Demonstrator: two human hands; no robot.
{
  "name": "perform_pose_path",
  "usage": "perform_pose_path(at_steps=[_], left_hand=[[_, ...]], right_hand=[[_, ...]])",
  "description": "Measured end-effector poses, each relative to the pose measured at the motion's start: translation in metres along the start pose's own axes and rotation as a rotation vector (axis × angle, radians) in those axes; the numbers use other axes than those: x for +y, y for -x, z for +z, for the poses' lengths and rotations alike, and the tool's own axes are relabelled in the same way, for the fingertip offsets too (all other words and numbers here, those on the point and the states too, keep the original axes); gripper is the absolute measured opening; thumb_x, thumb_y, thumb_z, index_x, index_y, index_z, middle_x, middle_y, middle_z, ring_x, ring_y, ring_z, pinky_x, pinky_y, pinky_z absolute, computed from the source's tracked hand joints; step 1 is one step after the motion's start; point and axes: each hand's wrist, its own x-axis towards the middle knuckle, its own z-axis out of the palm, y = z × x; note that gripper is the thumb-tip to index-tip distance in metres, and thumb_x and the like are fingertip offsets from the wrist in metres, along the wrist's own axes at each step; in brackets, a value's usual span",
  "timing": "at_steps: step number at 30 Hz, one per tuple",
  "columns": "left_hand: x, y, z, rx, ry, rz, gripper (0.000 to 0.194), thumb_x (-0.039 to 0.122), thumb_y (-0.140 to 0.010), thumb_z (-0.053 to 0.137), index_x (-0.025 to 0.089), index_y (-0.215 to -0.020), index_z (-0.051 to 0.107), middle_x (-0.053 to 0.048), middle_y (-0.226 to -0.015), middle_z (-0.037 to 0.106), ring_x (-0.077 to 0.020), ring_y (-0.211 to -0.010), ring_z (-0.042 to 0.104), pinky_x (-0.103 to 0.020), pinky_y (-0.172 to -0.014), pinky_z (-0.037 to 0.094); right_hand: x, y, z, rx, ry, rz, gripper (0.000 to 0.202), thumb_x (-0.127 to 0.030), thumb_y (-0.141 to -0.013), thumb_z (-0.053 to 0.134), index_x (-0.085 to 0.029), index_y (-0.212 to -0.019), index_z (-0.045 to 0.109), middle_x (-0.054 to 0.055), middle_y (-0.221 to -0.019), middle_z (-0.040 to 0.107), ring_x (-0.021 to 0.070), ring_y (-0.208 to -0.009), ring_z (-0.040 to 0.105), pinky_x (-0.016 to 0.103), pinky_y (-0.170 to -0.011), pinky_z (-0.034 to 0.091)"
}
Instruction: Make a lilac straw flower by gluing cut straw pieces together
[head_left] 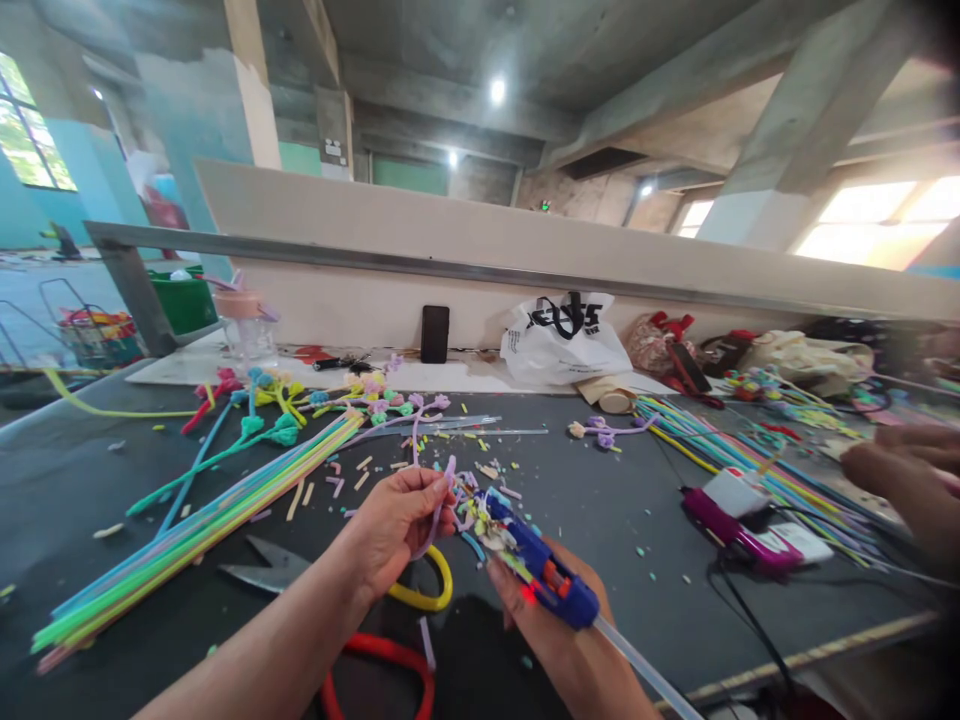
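My left hand point(401, 520) pinches a lilac fuzzy stem point(436, 515) that curls around the fingertips. Close to its right, my right hand point(547, 610) is wrapped round a blue glue gun point(540, 560), whose nozzle end points at the stem. Bits of coloured scrap cling to the gun's front, a red light glows on its side, and a clear glue stick point(645, 670) runs out of its back. Beneath my left forearm lie scissors with one yellow and one red handle loop point(429, 580). A bundle of pastel stems point(202, 530) lies to the left.
Finished-looking stem flowers point(285, 430), a jar point(247, 330), a phone point(435, 334) and a white bag point(566, 345) stand or lie toward the back. At right are a purple glue gun point(739, 535), more stems point(787, 480) and another person's hand point(900, 470). Scraps litter the dark table.
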Motion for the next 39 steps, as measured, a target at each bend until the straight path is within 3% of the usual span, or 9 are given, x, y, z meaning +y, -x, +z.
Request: perform_pose_path(at_steps=[8,17,26,35,39], left_hand=[[-0.004,-0.001,-0.002,-0.053,-0.028,0.026,0.013,0.017,-0.067,0.07,0.011,-0.069,0.058,-0.001,-0.061,0.059,-0.007,-0.049,0.055,-0.02,-0.052,0.049],[-0.001,0.0,0.0,-0.069,-0.035,0.023,0.015,0.019,-0.066,0.071,0.01,-0.068,0.059,-0.001,-0.061,0.06,-0.0075,-0.05,0.055,-0.02,-0.053,0.049],[-0.002,0.001,0.0,-0.056,-0.028,0.029,0.018,0.02,-0.062,0.074,0.01,-0.067,0.059,-0.001,-0.06,0.06,-0.0076,-0.05,0.056,-0.02,-0.053,0.05],[-0.001,0.0,0.001,-0.026,-0.018,0.034,0.02,0.019,-0.061,0.075,0.011,-0.067,0.057,-0.001,-0.061,0.06,-0.0065,-0.049,0.056,-0.017,-0.051,0.049],[-0.002,-0.001,0.001,-0.02,-0.019,0.019,0.019,0.018,-0.062,0.074,0.01,-0.065,0.057,-0.002,-0.061,0.06,-0.0061,-0.049,0.056,-0.017,-0.051,0.049]], right_hand=[[-0.004,-0.001,0.008,0.042,-0.093,0.137,0.022,-0.04,-0.063,0.059,-0.021,-0.057,0.051,-0.004,-0.038,0.049,0.0123,-0.036,0.049,0.023,-0.04,0.039],[0.007,-0.004,0.01,0.001,-0.161,0.121,0.024,-0.041,-0.063,0.062,-0.02,-0.057,0.051,-0.004,-0.038,0.052,0.0137,-0.036,0.052,0.024,-0.04,0.04],[0.006,-0.008,0.006,-0.059,-0.116,0.113,0.022,-0.039,-0.062,0.062,-0.018,-0.057,0.057,0.002,-0.05,0.062,0.0175,-0.049,0.059,0.025,-0.047,0.045],[0.01,-0.008,0.007,-0.111,-0.195,0.184,0.022,-0.038,-0.06,0.062,-0.018,-0.06,0.053,-0.002,-0.043,0.055,0.014,-0.04,0.054,0.023,-0.041,0.04],[0.006,-0.005,0.004,-0.058,-0.252,0.132,0.026,-0.042,-0.06,0.062,-0.019,-0.059,0.051,-0.004,-0.04,0.05,0.0119,-0.037,0.049,0.022,-0.039,0.038]])
